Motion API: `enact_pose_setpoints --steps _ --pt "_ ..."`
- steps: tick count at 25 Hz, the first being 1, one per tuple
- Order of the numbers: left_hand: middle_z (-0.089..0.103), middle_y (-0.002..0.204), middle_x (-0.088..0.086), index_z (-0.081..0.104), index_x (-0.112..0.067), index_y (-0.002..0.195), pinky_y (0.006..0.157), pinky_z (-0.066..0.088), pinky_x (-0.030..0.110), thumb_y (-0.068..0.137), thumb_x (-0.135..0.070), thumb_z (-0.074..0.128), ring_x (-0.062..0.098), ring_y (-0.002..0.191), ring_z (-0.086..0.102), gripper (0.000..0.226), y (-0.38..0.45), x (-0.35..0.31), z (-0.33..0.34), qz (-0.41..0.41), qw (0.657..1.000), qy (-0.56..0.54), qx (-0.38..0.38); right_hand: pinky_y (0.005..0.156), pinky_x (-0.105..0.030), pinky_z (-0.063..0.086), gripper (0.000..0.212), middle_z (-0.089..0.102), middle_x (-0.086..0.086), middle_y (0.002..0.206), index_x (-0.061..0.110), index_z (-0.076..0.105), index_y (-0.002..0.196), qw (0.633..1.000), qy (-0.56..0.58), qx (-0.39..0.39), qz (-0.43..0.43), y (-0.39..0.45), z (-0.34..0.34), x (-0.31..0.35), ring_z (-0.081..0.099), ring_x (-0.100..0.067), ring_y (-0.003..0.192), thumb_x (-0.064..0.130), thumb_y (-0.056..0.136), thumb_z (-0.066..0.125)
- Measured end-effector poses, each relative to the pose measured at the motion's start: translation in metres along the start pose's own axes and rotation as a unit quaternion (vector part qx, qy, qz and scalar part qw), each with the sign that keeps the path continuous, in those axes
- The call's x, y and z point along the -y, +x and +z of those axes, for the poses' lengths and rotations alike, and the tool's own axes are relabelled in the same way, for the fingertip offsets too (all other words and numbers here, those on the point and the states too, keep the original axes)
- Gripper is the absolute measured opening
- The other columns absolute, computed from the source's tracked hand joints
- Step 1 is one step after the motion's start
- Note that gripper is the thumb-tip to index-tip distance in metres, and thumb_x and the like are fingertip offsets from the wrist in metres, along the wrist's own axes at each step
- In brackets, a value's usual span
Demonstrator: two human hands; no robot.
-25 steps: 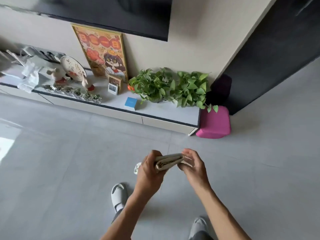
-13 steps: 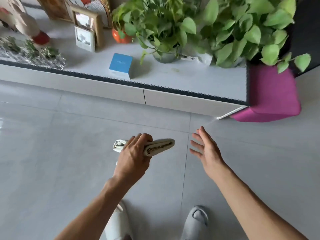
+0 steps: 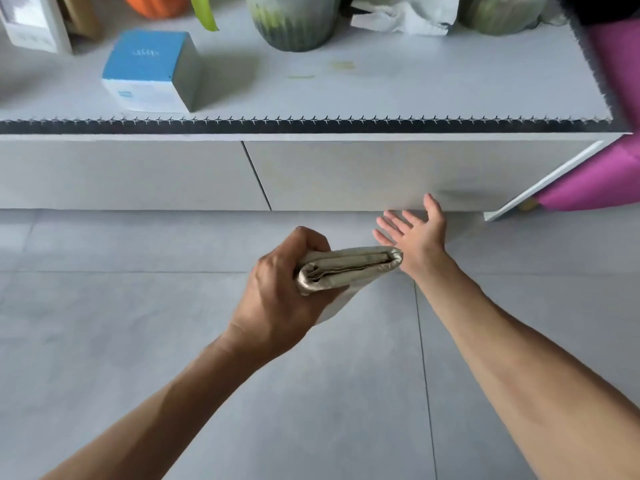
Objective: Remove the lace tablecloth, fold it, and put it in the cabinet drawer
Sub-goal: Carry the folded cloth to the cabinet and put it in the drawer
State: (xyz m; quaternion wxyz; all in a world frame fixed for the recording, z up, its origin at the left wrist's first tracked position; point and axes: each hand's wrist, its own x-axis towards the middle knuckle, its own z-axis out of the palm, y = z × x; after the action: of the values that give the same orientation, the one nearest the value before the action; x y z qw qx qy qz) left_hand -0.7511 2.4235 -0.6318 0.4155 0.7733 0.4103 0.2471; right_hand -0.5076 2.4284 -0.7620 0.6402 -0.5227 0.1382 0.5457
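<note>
My left hand grips the folded cream tablecloth, a thick flat bundle held level above the grey floor. My right hand is empty, fingers spread, palm turned up, its fingertips at the bottom edge of the right drawer front of the low white cabinet. That drawer is closed. A second closed drawer front lies to its left, split by a thin slanted gap.
On the cabinet top stand a blue and white box, a grey-green plant pot, an orange pot and crumpled white paper. A magenta stool stands at the cabinet's right end. Grey tiled floor lies below.
I have come much closer to the cabinet. My right hand let go of the tablecloth and reached forward to the drawer's lower edge; my left hand keeps the bundle.
</note>
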Motion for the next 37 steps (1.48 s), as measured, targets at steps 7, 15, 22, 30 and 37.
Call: enact_pose_setpoints --steps 7,15,22,30,37 --pt "0.064 0.074 -0.012 0.052 -0.027 0.085 0.052 0.038 0.009 0.071 -0.026 0.083 0.009 0.061 0.054 0.034 -0.001 0.005 -0.004 0.004 0.998 0.021 0.051 0.116 -0.052 0.026 0.112 0.024 -0.007 0.161 0.026 0.011 0.156 0.982 0.17 0.082 -0.022 0.025 -0.006 0.008 0.027 -0.027 0.147 0.083 0.069 0.053" --pt "0.058 0.062 -0.013 0.055 -0.023 0.081 0.051 0.041 0.012 0.064 -0.023 0.086 0.002 0.055 0.049 0.036 -0.012 -0.03 -0.003 -0.026 0.988 -0.116 0.097 0.108 -0.045 0.036 0.099 0.037 -0.003 0.156 0.026 0.033 0.15 0.992 0.114 0.036 -0.025 -0.014 -0.042 -0.025 0.045 -0.025 0.132 0.089 0.074 0.031" --pt "0.071 0.08 0.006 0.058 -0.011 0.091 0.067 0.057 0.031 0.066 -0.009 0.083 0.023 0.074 0.07 0.036 0.013 -0.077 -0.002 -0.062 0.909 -0.407 0.068 0.073 -0.054 0.06 0.039 0.075 -0.018 0.09 0.003 0.07 0.081 0.923 -0.353 0.079 -0.135 -0.142 -0.072 -0.007 0.071 -0.023 0.076 0.039 0.069 0.064" --pt "0.073 0.105 0.021 0.061 0.007 0.118 0.075 0.06 0.038 0.071 -0.012 0.078 0.031 0.091 0.073 0.053 0.024 -0.101 -0.01 -0.149 0.871 -0.462 -0.076 0.077 -0.041 0.049 0.063 0.074 -0.016 0.085 0.008 0.068 0.087 0.517 -0.73 -0.019 -0.447 -0.161 -0.035 0.085 0.066 -0.04 0.087 0.052 0.1 0.025" --pt "0.076 0.094 0.011 0.061 0.001 0.12 0.062 0.059 0.031 0.081 -0.011 0.076 0.021 0.078 0.075 0.044 0.036 -0.11 -0.031 -0.159 0.857 -0.46 -0.167 0.078 -0.034 0.046 0.076 0.071 0.012 0.075 0.034 0.073 0.077 0.668 -0.68 0.006 -0.302 -0.185 -0.056 0.084 0.068 -0.015 0.086 0.085 0.078 0.017"
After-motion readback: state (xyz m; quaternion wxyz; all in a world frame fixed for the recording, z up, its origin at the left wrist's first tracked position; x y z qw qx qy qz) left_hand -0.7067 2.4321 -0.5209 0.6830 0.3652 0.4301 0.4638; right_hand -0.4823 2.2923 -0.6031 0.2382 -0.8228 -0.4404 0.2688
